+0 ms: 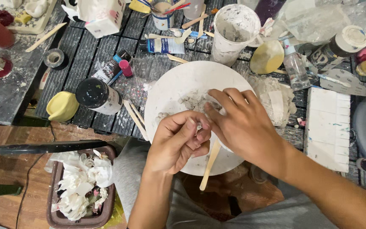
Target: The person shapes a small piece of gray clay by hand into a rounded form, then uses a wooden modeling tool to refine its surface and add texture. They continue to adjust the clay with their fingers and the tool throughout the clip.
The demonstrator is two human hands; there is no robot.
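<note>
Grey clay lump on white round board, directly ahead of both hands; left hand fingers pinched on small bit, right hand fingers spread, touching lump.

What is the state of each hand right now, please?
Left hand: curled closed, pinching a small bit of grey clay above the white round board.
Right hand: open, fingertips touching the same clay.

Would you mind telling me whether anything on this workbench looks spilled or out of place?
White powder or plaster residue is smeared over the grey slab at left, and a wooden stick juts off the white plate rim beneath the hands.
</note>
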